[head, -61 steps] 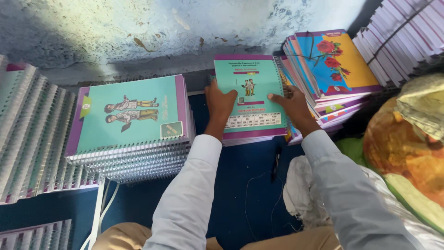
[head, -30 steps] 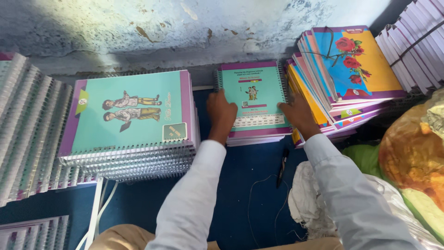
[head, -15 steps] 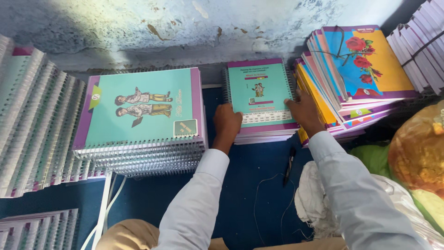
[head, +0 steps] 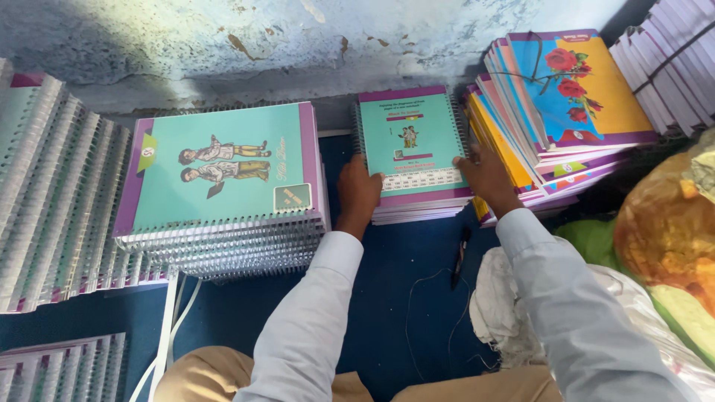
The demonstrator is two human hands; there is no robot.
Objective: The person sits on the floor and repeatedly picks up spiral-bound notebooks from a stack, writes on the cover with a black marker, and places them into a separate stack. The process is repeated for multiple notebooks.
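A small stack of teal and purple spiral notebooks (head: 412, 141) lies on the blue floor cloth by the wall. My left hand (head: 360, 192) grips its near left corner. My right hand (head: 484, 175) holds its right edge, fingers on the top cover. Both arms are in white sleeves. The stack sits low between a taller pile on the left and a leaning pile on the right.
A tall stack of larger teal notebooks (head: 223, 186) stands to the left, with more spiral notebooks (head: 52, 193) fanned beyond it. Flower-covered notebooks (head: 566, 112) lean at right. A black pen (head: 459, 257), white cloth (head: 499, 305) and an orange bag (head: 663, 223) lie nearby.
Both hands have slid the small teal stack away from me toward the wall, and the view has shifted slightly right. The hands keep their hold on the stack's edges.
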